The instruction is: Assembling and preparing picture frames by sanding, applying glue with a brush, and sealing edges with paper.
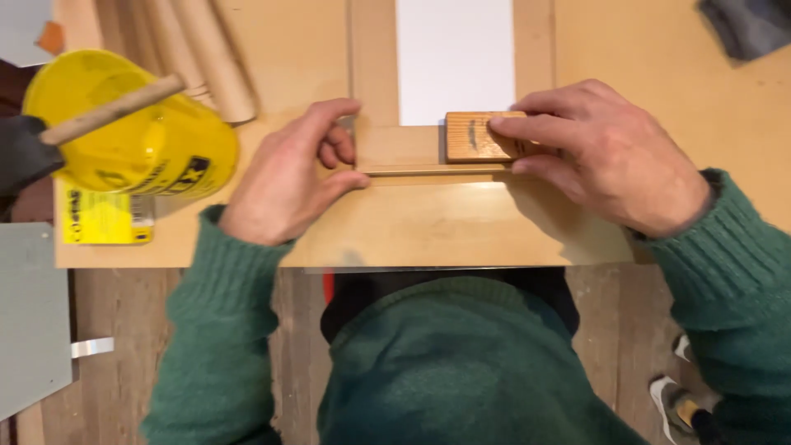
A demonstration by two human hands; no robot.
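Right hand (606,156) grips wooden block (474,137) on frame rail (395,148); left hand (288,177), fingers curled, braces the frame on tabletop (643,66). Advise flat, even block pressure, frame held steady

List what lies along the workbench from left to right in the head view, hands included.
Yellow tub with a wooden stick across it → cardboard tubes → left hand → small wooden block → right hand gripping that block → dark grey cloth.

Right hand (606,156) pressing wooden block (474,137) on frame (395,147), left hand (288,177) steadying it, yellow tub (140,136) nearby
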